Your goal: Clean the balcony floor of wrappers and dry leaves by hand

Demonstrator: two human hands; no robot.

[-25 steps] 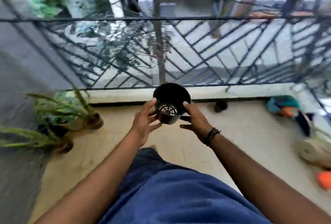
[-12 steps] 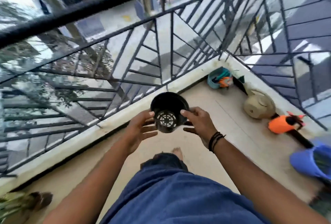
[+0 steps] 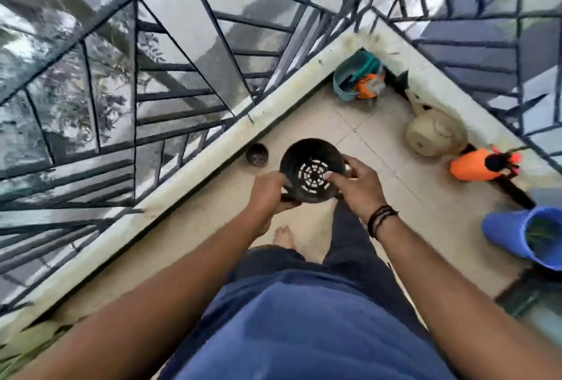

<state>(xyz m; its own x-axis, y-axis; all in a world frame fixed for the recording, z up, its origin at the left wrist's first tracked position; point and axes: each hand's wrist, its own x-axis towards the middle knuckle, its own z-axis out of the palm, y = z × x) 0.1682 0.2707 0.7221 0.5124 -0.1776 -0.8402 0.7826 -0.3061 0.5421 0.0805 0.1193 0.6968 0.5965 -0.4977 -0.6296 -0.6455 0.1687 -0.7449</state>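
I hold an empty black plastic plant pot [image 3: 304, 154] in front of me above the beige balcony floor [image 3: 359, 148]. Its slotted bottom shows light through it. My left hand [image 3: 270, 191] grips the pot's near left rim, fingers curled under it. My right hand [image 3: 359, 182] grips the right side, with fingertips over the rim near the pot's inside. A black band sits on my right wrist. No wrapper or dry leaf is plain on the floor in this view.
A small dark pot [image 3: 257, 155] stands by the low kerb [image 3: 194, 179] under the black railing [image 3: 182, 96]. In the corner sit a teal bucket [image 3: 349, 81], a tan upturned pot [image 3: 431, 136], an orange sprayer [image 3: 474, 165] and a blue pot [image 3: 523, 233]. My bare foot [image 3: 284, 236] is on the floor.
My view has swung right and down toward the balcony corner. Both hands keep the black pot, now looked into more from above.
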